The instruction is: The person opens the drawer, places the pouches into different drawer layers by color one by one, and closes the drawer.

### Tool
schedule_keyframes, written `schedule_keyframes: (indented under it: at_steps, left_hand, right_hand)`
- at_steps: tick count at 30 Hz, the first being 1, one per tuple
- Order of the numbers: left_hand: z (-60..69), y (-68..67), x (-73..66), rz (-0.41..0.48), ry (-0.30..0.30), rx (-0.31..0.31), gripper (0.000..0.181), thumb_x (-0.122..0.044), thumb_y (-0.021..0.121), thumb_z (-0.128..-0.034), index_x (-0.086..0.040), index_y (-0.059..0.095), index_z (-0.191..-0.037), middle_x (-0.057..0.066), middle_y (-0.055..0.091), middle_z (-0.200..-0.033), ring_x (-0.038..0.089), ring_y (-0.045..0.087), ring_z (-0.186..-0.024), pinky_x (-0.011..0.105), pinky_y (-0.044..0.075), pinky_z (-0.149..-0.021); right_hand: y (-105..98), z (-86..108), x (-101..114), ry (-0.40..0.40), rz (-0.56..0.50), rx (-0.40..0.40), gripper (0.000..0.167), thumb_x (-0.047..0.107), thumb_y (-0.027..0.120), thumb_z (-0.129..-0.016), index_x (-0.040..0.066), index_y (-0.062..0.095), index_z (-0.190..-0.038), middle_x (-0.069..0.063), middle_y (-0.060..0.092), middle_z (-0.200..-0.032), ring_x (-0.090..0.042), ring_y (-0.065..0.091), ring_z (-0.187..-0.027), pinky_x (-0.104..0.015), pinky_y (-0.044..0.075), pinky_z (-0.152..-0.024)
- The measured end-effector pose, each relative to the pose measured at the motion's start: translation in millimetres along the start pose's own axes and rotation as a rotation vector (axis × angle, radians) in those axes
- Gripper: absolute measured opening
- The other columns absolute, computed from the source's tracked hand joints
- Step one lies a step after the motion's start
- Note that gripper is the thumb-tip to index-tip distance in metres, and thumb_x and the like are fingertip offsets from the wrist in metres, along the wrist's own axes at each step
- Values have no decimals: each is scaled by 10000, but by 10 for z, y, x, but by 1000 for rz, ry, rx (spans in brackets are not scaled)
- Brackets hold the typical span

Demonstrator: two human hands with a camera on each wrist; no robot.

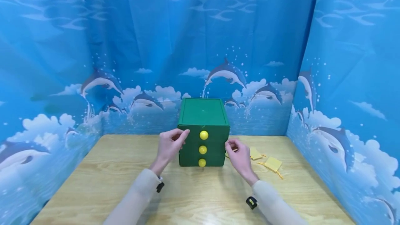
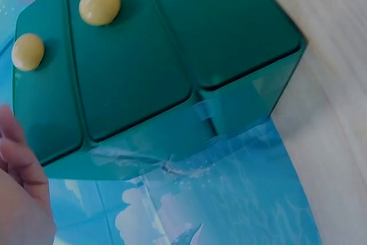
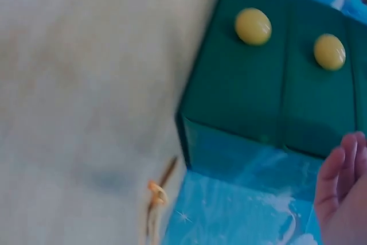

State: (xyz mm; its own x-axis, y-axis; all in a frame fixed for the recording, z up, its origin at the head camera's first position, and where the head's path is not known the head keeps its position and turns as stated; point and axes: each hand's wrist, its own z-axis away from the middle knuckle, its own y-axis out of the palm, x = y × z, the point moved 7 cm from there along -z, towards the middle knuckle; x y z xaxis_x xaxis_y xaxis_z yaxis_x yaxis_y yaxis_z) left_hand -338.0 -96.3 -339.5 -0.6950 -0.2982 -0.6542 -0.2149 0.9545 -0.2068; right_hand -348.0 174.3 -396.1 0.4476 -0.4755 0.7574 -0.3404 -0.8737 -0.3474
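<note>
A green three-drawer box (image 1: 204, 112) stands with its front towards me, a round yellow knob (image 1: 203, 135) on each drawer. All three drawers look pushed in. At the front's upper left is my left hand (image 1: 168, 146), fingers loosely bent, thumb towards the box, nothing visible in its grasp. My right hand (image 1: 241, 159) is by the right front edge, its fingertips close to the box; I cannot tell whether they touch it. The fingers (image 2: 23, 162) show beside the top drawer in the left wrist view. In the right wrist view, the fingers (image 3: 338, 179) look fairly straight.
Small yellow drawstring pouches (image 1: 273, 164) lie on the wooden table (image 1: 187, 197) to the right of the box, one partly behind my right hand. A blue dolphin-print curtain (image 1: 175, 44) surrounds the back and sides.
</note>
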Motion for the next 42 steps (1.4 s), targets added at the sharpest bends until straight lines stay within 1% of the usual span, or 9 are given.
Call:
schedule_keyframes:
  at_steps: [5,8,12,15,24,29,34,38,42]
  left_hand:
    - [-141,-149,-9,-33,-4,-148,279,-286,692,-927,-85,704,-735,60,579,-572,105,470,-487,207,383,-469]
    - [-207,-187,38,-79,-46,-162,220,-326,690,-925,-124,711,-840,56,582,-674,131,496,-567,223,409,-514]
    - [-262,-168,156,-104,-136,-79,233,-372,659,-941,-157,714,-1010,21,574,-929,150,526,-760,285,453,-629]
    - [-284,-139,247,-57,-205,-17,271,-391,638,-951,-167,712,-1084,6,578,-1115,144,558,-940,349,506,-744]
    - [-385,-68,345,2,-290,106,345,-385,632,-957,-158,696,-1209,69,512,-1431,255,453,-1346,493,482,-1018]
    - [-385,-47,322,19,-350,175,359,-318,614,-977,-102,662,-1260,122,439,-1503,317,367,-1411,553,391,-1089]
    - [-363,-44,379,30,-363,199,384,-379,613,-970,-147,658,-1273,66,425,-1526,301,383,-1410,565,348,-1118]
    - [-366,-46,449,34,-341,197,390,-448,616,-952,-207,671,-1254,-6,394,-1553,271,409,-1401,560,375,-1101]
    - [-362,-49,458,37,-335,190,393,-468,621,-942,-225,680,-1245,-31,427,-1538,237,389,-1419,542,377,-1106]
  right_hand:
    - [239,145,-17,-7,-25,197,51,108,680,-912,83,725,-913,-41,696,-736,-147,648,-644,-215,526,-565]
    - [400,219,-50,9,-8,333,74,127,676,-921,78,729,-935,-46,717,-764,-185,673,-664,-211,528,-584]
    - [572,305,-87,31,17,498,137,167,659,-938,56,728,-981,-56,725,-814,-184,668,-695,-215,524,-572]
    - [645,352,-108,40,26,578,176,176,643,-949,48,718,-1045,-105,725,-855,-217,661,-710,-223,515,-544]
    - [824,430,-124,-22,133,770,331,195,608,-973,151,638,-1300,-85,746,-1024,-132,693,-835,-227,533,-644]
    - [894,398,-121,-105,204,790,357,198,619,-969,173,625,-1325,-47,737,-1075,-113,695,-932,-260,558,-793]
    - [937,366,-161,-116,234,795,365,181,623,-962,178,625,-1327,-41,725,-1107,-144,692,-980,-285,558,-847]
    - [959,346,-168,-94,200,787,323,164,613,-967,174,652,-1288,-35,730,-1082,-133,690,-928,-249,548,-771]
    - [982,336,-206,13,100,784,280,145,607,-970,155,679,-1240,-64,742,-950,-168,665,-749,-239,530,-614]
